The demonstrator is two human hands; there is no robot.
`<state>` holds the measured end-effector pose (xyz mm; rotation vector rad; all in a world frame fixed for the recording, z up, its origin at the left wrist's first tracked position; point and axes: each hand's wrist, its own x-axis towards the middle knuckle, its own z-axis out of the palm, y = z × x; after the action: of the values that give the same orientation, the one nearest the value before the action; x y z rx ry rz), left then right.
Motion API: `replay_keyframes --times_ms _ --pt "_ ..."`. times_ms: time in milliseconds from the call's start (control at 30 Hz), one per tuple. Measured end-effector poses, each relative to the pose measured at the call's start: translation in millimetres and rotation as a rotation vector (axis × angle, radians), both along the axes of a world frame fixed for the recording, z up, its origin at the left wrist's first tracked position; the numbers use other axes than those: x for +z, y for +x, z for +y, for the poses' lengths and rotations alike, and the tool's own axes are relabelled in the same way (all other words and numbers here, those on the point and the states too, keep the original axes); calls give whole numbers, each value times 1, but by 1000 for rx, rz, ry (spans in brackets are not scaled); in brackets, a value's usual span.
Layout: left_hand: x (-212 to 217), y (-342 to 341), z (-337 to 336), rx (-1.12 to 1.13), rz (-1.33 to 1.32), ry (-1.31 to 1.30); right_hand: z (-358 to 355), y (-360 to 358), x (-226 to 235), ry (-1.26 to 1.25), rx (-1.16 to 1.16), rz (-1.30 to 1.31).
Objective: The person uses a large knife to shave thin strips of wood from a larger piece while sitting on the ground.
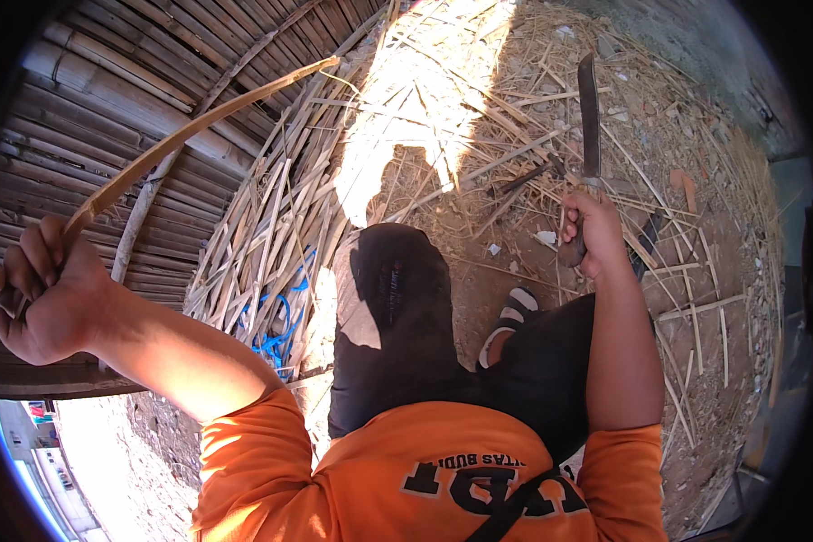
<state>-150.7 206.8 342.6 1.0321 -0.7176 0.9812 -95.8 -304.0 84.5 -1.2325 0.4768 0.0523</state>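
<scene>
My left hand (50,294) is raised at the far left, its fingers wrapped round one end of a long split-bamboo strip (167,140). The strip slants up and away to the right, with its far end in front of the slatted bamboo wall. On the right, my right hand (594,230) grips the handle of a machete (591,117). Its long dark blade points away from me and stands apart from the strip. Part of the handle is covered by my fingers.
A heap of split bamboo strips (271,217) lies beside the slatted bamboo wall (90,135), with a blue cord (285,316) among them. Loose strips (696,312) and shavings litter the ground at right. My sandalled foot (510,321) rests between my bent legs.
</scene>
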Motion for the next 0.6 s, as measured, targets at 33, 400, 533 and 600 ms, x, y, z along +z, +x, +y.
replay_keyframes --times_ms 33,400,533,600 --pt "5 -10 10 10 -65 26 -3 -3 1 8 -12 2" --pt "-328 -44 161 979 1358 -374 17 -3 21 6 2 -18" --pt "-500 -124 166 849 1745 -222 19 -1 41 -52 8 -98" --pt "-527 -130 126 935 1799 195 17 -4 55 -84 -19 -125"
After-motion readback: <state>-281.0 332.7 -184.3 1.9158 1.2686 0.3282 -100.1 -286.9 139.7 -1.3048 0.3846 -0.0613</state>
